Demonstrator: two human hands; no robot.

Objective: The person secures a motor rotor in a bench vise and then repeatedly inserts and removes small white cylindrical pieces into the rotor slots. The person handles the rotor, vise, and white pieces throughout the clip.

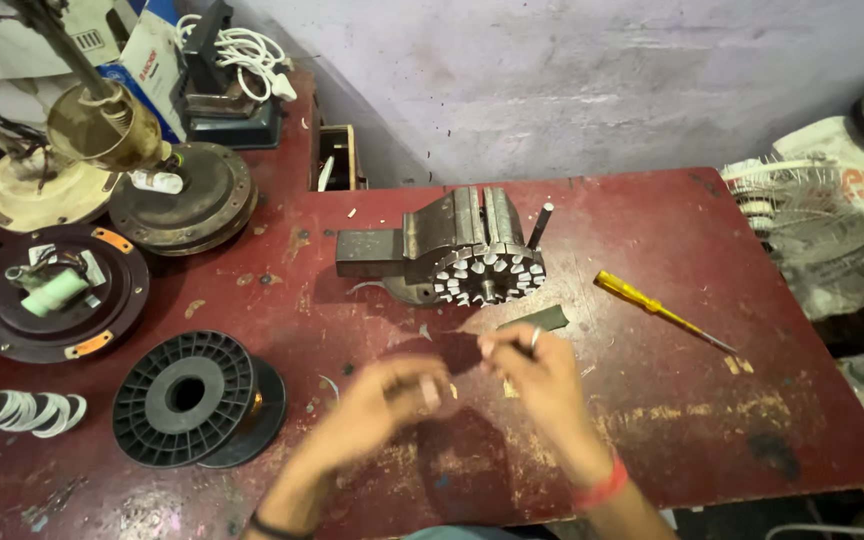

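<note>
My left hand (pixel 382 400) and my right hand (pixel 537 375) meet over the red table (pixel 652 400), both blurred. Between them they hold a thin dark reddish sheet (pixel 457 352); the right hand pinches its right edge with thumb and ringed finger, the left hand's fingers curl at its lower left. Just beyond the hands, a toothed metal stator core (pixel 487 272) is clamped in a grey bench vise (pixel 422 245). A small dark green piece (pixel 540 319) lies on the table next to my right hand.
A yellow-handled screwdriver (pixel 657 310) lies to the right. A black plastic spool (pixel 187 397) sits at left, with a round motor plate (pixel 57 295), fan motor housings (pixel 182 195), white tape rolls (pixel 37 412) and a wire fan guard (pixel 812 205) around the edges.
</note>
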